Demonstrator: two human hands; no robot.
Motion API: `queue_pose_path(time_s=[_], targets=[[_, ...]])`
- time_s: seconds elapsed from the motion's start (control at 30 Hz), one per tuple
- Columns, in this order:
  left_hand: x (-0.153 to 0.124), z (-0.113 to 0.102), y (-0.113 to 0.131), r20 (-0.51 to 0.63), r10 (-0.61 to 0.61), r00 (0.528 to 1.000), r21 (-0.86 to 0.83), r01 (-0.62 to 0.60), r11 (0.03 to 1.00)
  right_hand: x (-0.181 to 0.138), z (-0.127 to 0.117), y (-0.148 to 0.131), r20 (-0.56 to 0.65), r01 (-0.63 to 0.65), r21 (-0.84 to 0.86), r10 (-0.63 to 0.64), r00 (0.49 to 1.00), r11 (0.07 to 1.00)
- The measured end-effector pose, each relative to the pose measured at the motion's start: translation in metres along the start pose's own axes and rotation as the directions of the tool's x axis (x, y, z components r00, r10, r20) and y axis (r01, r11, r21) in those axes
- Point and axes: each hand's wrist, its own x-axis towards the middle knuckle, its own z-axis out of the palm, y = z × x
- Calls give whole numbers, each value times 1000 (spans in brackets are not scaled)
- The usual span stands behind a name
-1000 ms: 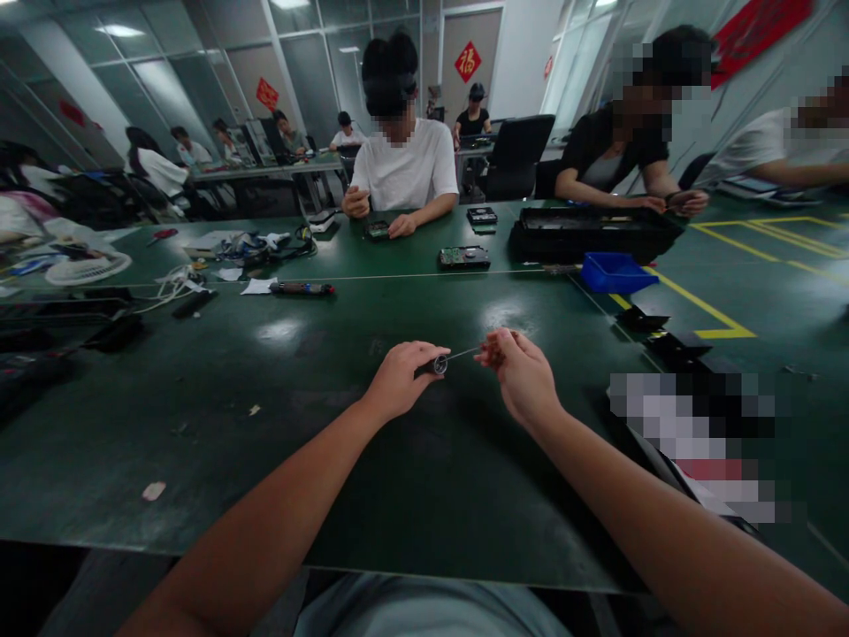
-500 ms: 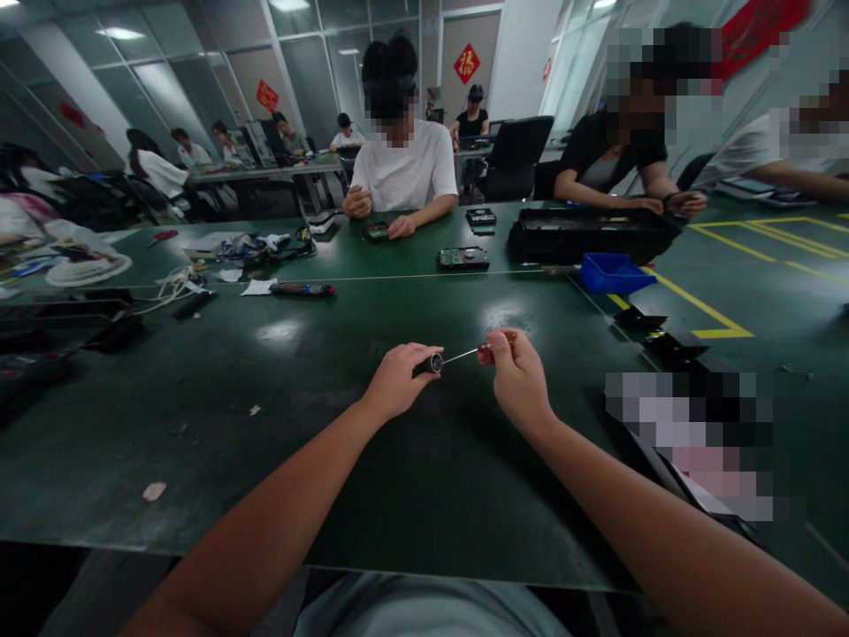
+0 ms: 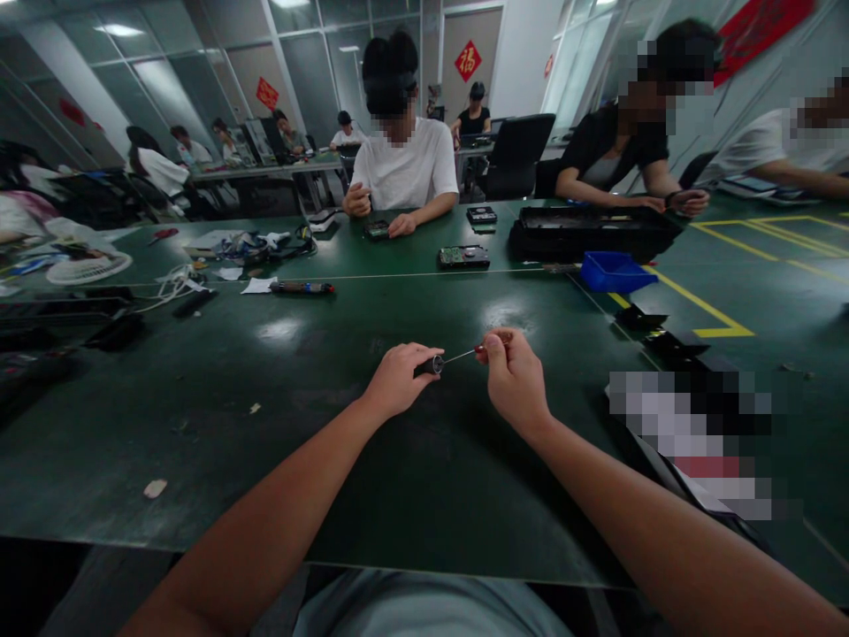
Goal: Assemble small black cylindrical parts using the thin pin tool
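My left hand (image 3: 396, 380) is closed around a small dark cylindrical piece (image 3: 431, 364) with a silvery end, held just above the green table (image 3: 279, 425). My right hand (image 3: 512, 379) is closed in a pinch on the red handle of a thin screwdriver (image 3: 472, 352). Its slim metal shaft runs left and its tip meets the end of the cylinder. Both hands hover close together near the middle of the table in front of me.
A black housing (image 3: 590, 232) and a blue tray (image 3: 614, 271) lie at the right, small black parts (image 3: 667, 339) nearer. A circuit board (image 3: 463, 257) and a pen-like tool (image 3: 302, 288) lie farther off. Cables and clutter (image 3: 165, 287) fill the left. Other people sit opposite.
My right hand has turned and lifted slightly, with the screwdriver's shaft now plain between the hands. The left hand has stayed in place.
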Motion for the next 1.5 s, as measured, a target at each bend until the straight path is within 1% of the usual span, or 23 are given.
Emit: queue_pose_path(time_s=[0.13, 0.27, 0.37, 0.47, 0.53, 0.6, 0.67, 0.73, 0.77, 0.8, 0.87, 0.93, 1.03, 1.1, 1.27, 1.33, 1.4, 1.5], targets=[[-1, -1, 0, 11, -27, 1000, -1, 27, 1000, 1, -1, -1, -2, 10, -37, -10, 1000, 999], [-1, -3, 2, -3, -34, 999, -44, 34, 998, 2, -1, 0, 2, 8, -44, -7, 1000, 999], [-1, -5, 3, -47, -67, 997, -96, 63, 993, 1, -1, 1, -7, 7, -41, -7, 1000, 999], [1, -8, 4, -122, -137, 983, -171, 116, 978, 1, -1, 2, -12, 12, -40, -13, 1000, 999], [3, -11, 3, -157, -198, 968, -257, 153, 954, 1, -1, 2, -8, 14, -39, -15, 1000, 999], [6, -14, 2, -160, -256, 953, -377, 180, 908, 1, -2, 1, -5, 15, -33, -16, 1000, 999], [8, -18, 2, -118, -306, 945, -503, 208, 839, 1, -2, 0, -7, 15, -27, -15, 1000, 1000], [9, -24, 4, -57, -333, 941, -573, 242, 783, 1, -2, -1, -15, 10, -22, -11, 1000, 1000], [9, -27, 5, -25, -327, 945, -562, 257, 786, 1, -2, -1, -17, 10, -18, -10, 1000, 1000], [9, -31, 8, 0, -306, 952, -515, 262, 816, 1, -2, -2, -19, 11, -12, -11, 1000, 1000], [7, -36, 13, 42, -235, 971, -348, 235, 908, 1, -2, -2, -14, 16, -2, -16, 1000, 1000], [5, -39, 19, 92, -164, 982, -179, 179, 967, 1, -2, -2, -8, 24, 3, -24, 1000, 1000], [4, -35, 24, 183, -70, 981, -54, 82, 995, 1, -2, -1, -10, 34, 3, -34, 999, 999], [4, -29, 23, 235, -34, 971, 5, 34, 999, 1, -2, -1, -10, 35, 2, -35, 999, 999], [7, -14, 17, 304, -86, 949, 176, 33, 984, 1, -3, -2, 4, 28, 4, -28, 1000, 1000], [9, -11, 17, 317, -86, 944, 221, 15, 975, 1, -3, -2, 6, 31, 2, -31, 1000, 1000], [12, -10, 16, 323, -77, 943, 231, 1, 973, 1, -3, -2, 7, 33, -1, -33, 999, 999], [15, -13, 11, 303, -96, 948, 158, 50, 986, 1, -3, -2, 13, 26, -5, -26, 1000, 1000]])
